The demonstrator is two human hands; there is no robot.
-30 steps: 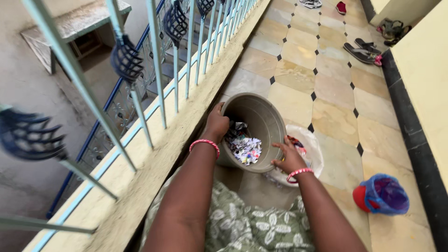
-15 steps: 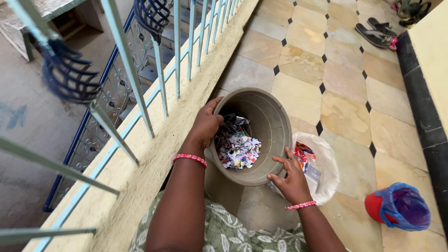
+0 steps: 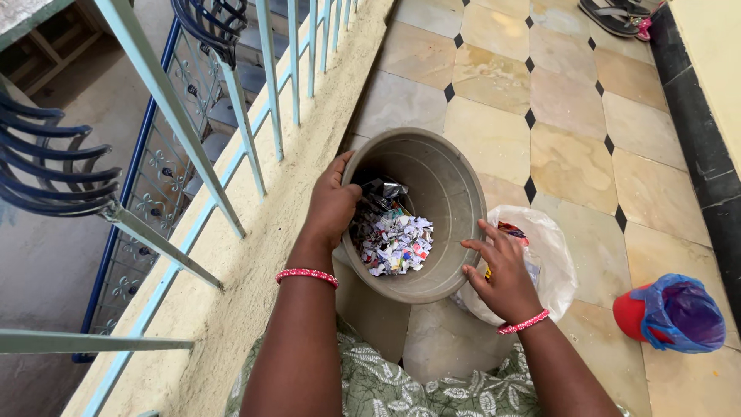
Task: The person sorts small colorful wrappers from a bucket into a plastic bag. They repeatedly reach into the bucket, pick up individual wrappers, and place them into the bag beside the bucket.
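I am crouching over a grey plastic bucket [image 3: 432,212] that is tipping on its side on the tiled floor [image 3: 494,139], just beside the low concrete ledge [image 3: 255,255] under the pale blue railing [image 3: 231,116]. My left hand [image 3: 332,205] is gripping the near-left rim, fingers curling over into the mouth, closed on the bucket. My right hand [image 3: 502,270] is resting on the lower right rim with fingers spread open, steadying rather than clamping. I am judging the bucket light and stiff, a little slick, best held at the rim. Inside, a heap of shredded paper scraps [image 3: 394,243] and a dark crumpled wrapper [image 3: 382,193] are lying loose and would spill easily. A white plastic bag [image 3: 552,255] is lying partly behind my right hand, so I cannot make out its contents. A red container lined with a blue bag [image 3: 671,313] is standing well apart
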